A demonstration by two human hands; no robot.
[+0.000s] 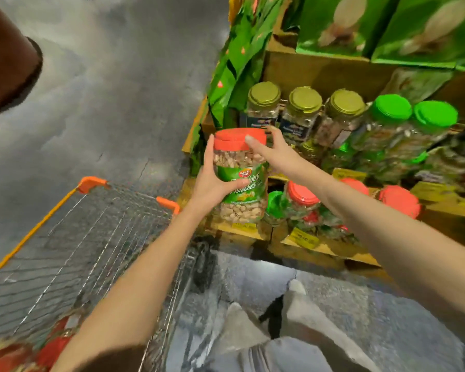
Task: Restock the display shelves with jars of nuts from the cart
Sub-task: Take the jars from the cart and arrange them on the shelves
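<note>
Nearest: person's legs in grey trousers (253,345), standing between cart and shelving.

Wire cart (97,226), orange corners, at the left. At its near end there are several red-lidded jars (54,347), blurred and partly cut by the frame edge; contents unreadable. The rest of the basket shows only wire.

Both bare forearms reach forward to one jar. The pistachio jar (246,200) is held in the air, roughly upright, just past the cart's far right corner and in front of the left end of the shelving. It is clear plastic, packed with pale in-shell nuts, and has a green label reading "Pistaches".
- Left hand (212,186): wrapped round the jar's body from the left, thumb lying across the label.
- Right hand (274,151): clamped on the red lid (236,139) from the right, thumb on the near rim.

Lower shelf (320,245), wooden, with yellow price tags (305,237) on its edge. It holds more red-lidded jars (302,197) and one green-lidded jar (275,205) just beside them.

Upper shelf: three gold-lidded jars (263,103) in a row with dark labels and nuts inside; to their right are green-lidded jars (392,108), which are blurred.

Farthest: green bags (239,57) and green cartons (333,22) stacked above. Grey floor (118,76) lies beyond the cart.
</note>
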